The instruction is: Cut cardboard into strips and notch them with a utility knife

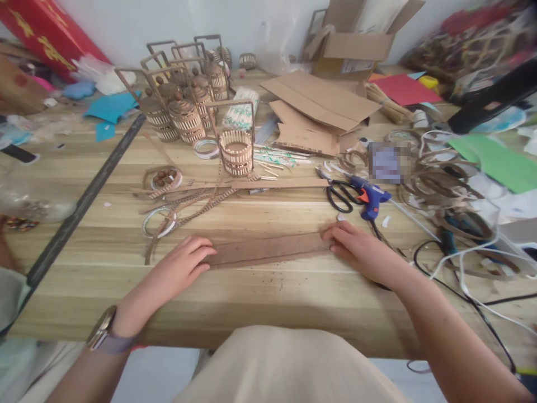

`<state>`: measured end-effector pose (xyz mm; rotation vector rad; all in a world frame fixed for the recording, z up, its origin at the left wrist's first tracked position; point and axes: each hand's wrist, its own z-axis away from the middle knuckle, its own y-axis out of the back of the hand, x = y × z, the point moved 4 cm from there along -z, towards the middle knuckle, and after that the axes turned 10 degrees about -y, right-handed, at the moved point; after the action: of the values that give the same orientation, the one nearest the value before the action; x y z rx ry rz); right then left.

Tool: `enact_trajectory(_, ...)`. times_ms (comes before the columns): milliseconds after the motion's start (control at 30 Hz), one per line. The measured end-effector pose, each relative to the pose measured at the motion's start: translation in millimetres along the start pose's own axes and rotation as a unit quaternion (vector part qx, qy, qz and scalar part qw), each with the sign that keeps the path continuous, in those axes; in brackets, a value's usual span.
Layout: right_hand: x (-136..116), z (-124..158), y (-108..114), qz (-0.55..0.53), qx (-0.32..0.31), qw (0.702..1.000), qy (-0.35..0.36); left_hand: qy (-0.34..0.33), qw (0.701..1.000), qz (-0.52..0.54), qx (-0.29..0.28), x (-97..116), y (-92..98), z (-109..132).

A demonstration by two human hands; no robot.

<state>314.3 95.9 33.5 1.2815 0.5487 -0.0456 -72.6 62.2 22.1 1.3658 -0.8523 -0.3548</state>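
Observation:
A long brown cardboard strip [268, 250] lies across the front of the wooden table, with a dark line running along it. My left hand [180, 266] grips its left end, thumb below and fingers above. At the other end, my right hand [356, 249] pinches the strip's right tip between thumb and fingers. Small dark crumbs are scattered on the wood just below the strip. Beyond my right hand lie black-handled scissors [342, 196] and a blue glue gun [371, 196]. Thin corrugated strips [205, 196] and a roll of tape [159, 222] lie beyond my left hand.
A small stick basket with a tall handle [237, 151] stands mid-table, several lidded ones [187, 117] behind it. Flat cardboard pieces [323, 101] and a cardboard box [352, 53] are at the back. Cables [465, 274] and brown strip coils [440, 184] crowd the right side.

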Motion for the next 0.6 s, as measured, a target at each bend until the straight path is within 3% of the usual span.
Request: enact_trajectory(600,9.3,7.6,-3.0,0.025,0.025,0.999,-0.019,-0.030,0.999,0.012,0.013,-1.7,-6.7,0.9)
